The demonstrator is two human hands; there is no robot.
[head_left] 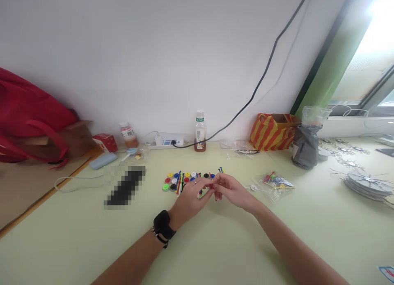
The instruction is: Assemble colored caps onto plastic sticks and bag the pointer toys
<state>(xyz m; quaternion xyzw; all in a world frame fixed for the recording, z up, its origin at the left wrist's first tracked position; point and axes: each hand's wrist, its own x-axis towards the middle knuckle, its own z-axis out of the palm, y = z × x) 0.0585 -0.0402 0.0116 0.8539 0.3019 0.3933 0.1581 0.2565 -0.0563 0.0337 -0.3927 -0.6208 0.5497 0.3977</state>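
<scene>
Both hands meet at the middle of the table, fingertips nearly touching. My left hand [191,198], with a ring and a black watch [163,224] on its wrist, is closed in a pinch at a small red plastic piece [211,186]. My right hand [231,190] pinches the same piece from the other side; fingers cover most of it. Just beyond the hands lie several round coloured discs, among them a green disc [166,187] and a yellow disc [170,175]. Thin coloured plastic sticks [179,184] lie across the discs in bundles. My hands hide part of this group.
A clear bag of coloured parts [278,186] lies to the right. Behind stand a drink bottle [200,133] and a power strip [163,143] with a black cable [261,77]. Stacked grey discs [366,184] sit far right; a red bag [33,108] is far left.
</scene>
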